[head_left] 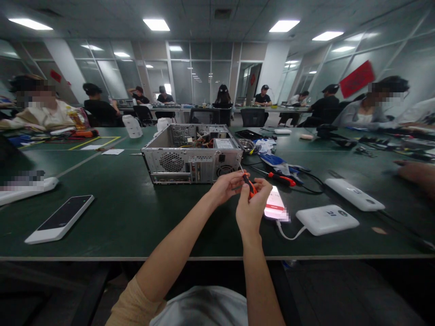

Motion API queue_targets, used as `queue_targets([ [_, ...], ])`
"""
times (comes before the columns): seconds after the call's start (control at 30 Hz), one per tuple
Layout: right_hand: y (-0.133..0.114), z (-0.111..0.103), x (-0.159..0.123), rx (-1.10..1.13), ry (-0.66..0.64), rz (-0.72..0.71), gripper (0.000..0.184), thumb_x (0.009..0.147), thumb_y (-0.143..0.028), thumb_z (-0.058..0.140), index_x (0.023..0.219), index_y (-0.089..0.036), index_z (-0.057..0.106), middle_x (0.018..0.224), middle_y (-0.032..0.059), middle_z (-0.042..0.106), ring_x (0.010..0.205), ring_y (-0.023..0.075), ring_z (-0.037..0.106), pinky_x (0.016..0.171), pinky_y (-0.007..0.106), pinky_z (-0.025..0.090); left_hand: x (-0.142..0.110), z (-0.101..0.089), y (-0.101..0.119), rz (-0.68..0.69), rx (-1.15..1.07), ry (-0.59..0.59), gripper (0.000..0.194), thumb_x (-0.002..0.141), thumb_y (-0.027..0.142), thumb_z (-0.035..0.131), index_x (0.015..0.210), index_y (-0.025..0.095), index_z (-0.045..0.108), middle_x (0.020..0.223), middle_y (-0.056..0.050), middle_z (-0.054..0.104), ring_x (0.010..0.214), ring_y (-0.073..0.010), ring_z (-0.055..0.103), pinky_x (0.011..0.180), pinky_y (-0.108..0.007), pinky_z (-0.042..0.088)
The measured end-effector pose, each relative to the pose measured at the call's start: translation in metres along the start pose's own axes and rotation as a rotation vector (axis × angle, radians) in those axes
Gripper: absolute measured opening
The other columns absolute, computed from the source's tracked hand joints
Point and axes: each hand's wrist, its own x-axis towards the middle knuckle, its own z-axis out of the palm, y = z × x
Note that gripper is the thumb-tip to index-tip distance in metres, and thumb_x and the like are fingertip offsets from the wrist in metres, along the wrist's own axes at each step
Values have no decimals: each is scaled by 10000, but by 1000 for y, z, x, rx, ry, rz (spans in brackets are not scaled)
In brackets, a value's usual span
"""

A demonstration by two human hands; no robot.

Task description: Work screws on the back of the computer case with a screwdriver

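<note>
An opened desktop computer case (208,171) lies on the table with its rear panel towards me and its inside exposed from above. My right hand (252,203) is closed round the red-and-black handle of a screwdriver (249,182). The shaft slants up and left to the lower right corner of the rear panel, beside the power supply; whether its tip touches metal I cannot tell. Close by, my left hand (227,186) has its fingers curled, with the fingertips at the front of the screwdriver handle. A second red-and-black screwdriver (282,178) rests on the table to the right.
Right of my hands lie a lit phone (273,203), white power banks (326,220), blue-and-white gloves (277,164), a metal bowl (247,146) and black cables. A white handheld device (61,218) is at left. Co-workers sit around; one person's hand (416,174) reaches in at far right.
</note>
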Motion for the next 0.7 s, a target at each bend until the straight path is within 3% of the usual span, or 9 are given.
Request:
queue_targets([
  [0.3,0,2,-1,-26,11,-73,225,876,-269,555,1087,-221,495,1064,66,516,985,222,519,882,405,460,-5,1,9,19,157,23,286,687,333,789,916,166,750,960,-86,774,973,-224,686,922,-353,465],
  [0.57,-6,-2,-2,-27,25,-76,292,814,-182,578,1104,-209,567,1089,73,612,935,206,582,839,378,491,-6,2,12,74,183,5,276,712,277,757,965,164,757,992,-83,771,919,-191,691,886,-326,474],
  [0.7,-10,-6,-1,-59,38,-115,225,773,-146,580,983,-212,625,1012,61,670,929,218,607,822,375,494,-6,2,12,64,179,-2,236,731,281,744,936,164,752,977,-91,772,903,-197,696,872,-328,480],
])
